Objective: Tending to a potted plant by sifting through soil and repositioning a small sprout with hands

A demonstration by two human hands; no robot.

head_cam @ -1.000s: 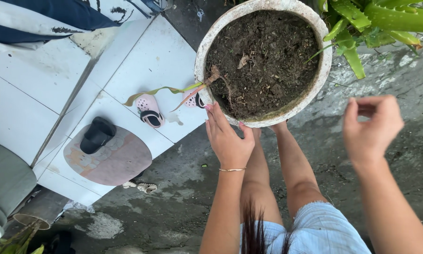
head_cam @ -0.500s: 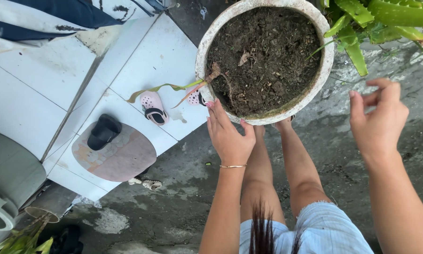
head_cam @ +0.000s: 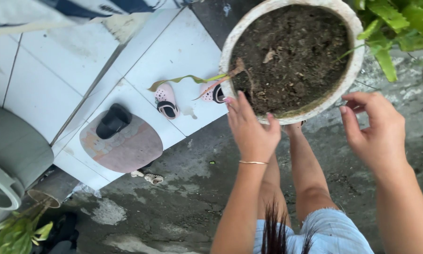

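Gripping the near rim of the round, white, soil-filled stone pot (head_cam: 357,70), my left hand (head_cam: 250,129) has its fingers curled over the edge. My right hand (head_cam: 376,129) hangs loosely open and empty, just beside the rim's right side. A limp green seedling (head_cam: 188,78) droops over the pot's left edge above small pink sandals (head_cam: 166,100) on white tiles (head_cam: 56,80).
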